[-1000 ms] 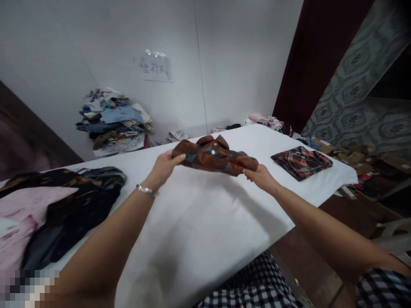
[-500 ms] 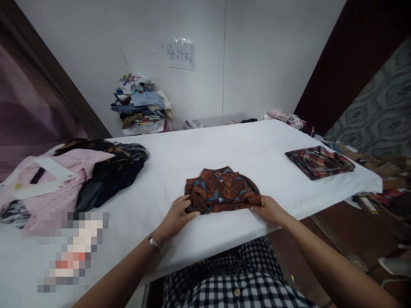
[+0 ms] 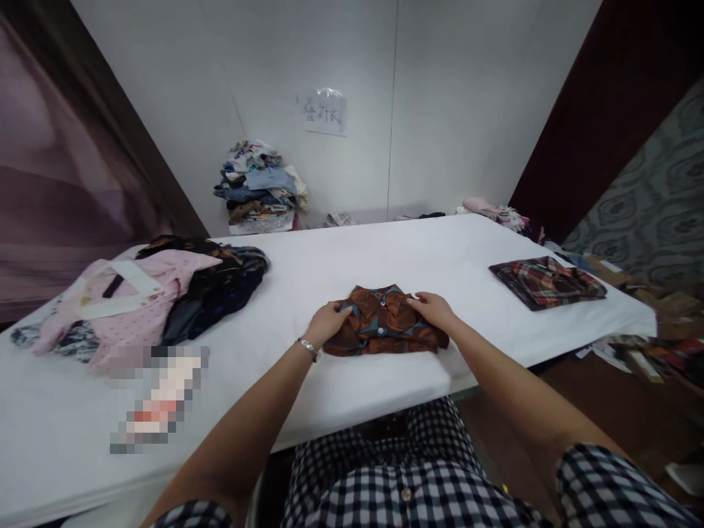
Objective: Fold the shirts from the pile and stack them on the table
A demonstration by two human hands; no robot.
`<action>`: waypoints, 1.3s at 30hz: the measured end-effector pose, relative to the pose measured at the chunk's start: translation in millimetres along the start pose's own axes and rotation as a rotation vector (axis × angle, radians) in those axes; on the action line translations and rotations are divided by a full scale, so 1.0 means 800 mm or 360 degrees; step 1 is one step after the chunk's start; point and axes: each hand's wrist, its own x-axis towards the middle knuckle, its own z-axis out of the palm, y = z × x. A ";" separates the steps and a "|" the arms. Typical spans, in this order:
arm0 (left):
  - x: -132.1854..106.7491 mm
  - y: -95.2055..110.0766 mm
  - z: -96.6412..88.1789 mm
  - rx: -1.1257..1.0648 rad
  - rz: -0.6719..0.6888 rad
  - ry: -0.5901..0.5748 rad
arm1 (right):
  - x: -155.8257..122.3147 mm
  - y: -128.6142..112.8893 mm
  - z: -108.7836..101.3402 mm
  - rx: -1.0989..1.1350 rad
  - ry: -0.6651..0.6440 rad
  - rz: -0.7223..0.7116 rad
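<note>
A brown shirt [image 3: 378, 334] with blue patches, a collar and buttons lies folded small on the white-covered table, its collar pointing away from me. My left hand [image 3: 328, 323], with a metal bracelet at the wrist, grips the shirt's upper left side, thumb on top. At the upper right side, near the collar, the fingers of my right hand [image 3: 432, 308] are closed on the cloth. Farther right lies a folded plaid shirt [image 3: 550, 282], apart from both hands.
On the left is a loose heap with a pink garment [image 3: 181, 271] and dark clothes [image 3: 220, 301]. A tall clothes pile [image 3: 261, 191] stands by the wall, under a paper sign [image 3: 324, 112]. More clothes [image 3: 495, 211] lie beyond the back right edge. A pixelated patch covers something at left.
Both hands have gone from the brown shirt's lower corners up to its upper sides near the collar. The shirt stays flat on the table. The view has shifted slightly.
</note>
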 end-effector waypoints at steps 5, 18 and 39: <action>-0.009 0.010 0.009 0.0052 0.0055 0.0085 | 0.008 -0.032 0.014 -0.0324 -0.0138 -0.0109; -0.056 -0.028 0.007 0.0071 0.0192 0.0115 | -0.035 -0.008 0.026 -0.0300 0.0065 -0.0433; -0.064 -0.034 0.001 -0.0088 0.0022 0.0204 | -0.015 -0.016 0.032 -0.0265 -0.0115 -0.0514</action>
